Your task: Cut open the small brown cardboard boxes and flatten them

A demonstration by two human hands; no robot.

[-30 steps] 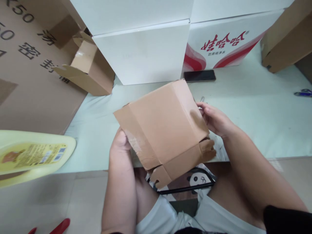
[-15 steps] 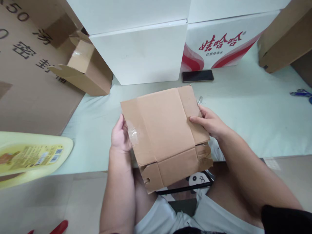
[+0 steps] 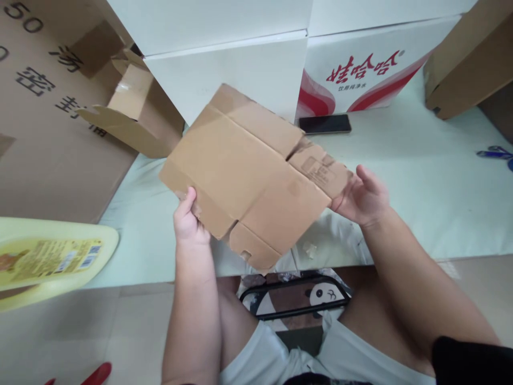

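Observation:
A flattened brown cardboard box is held up at a slant above the covered table, its creased panels facing me. My left hand grips its lower left edge, thumb on top and the other fingers hidden behind. At the right end, my right hand supports a scuffed flap bearing faint print, with its fingers partly beneath the cardboard and its thumb raised off it. A notched flap hangs at the bottom.
White cartons stand at the back, near a black phone. A folded brown box leans at left beside a large carton. A yellow bottle lies at front left. Blue-handled scissors are far right.
The flattened box has been turned clockwise and moved up and left, bringing its printed flap to the right. My right hand has shifted from the panel's edge to that flap, thumb lifted.

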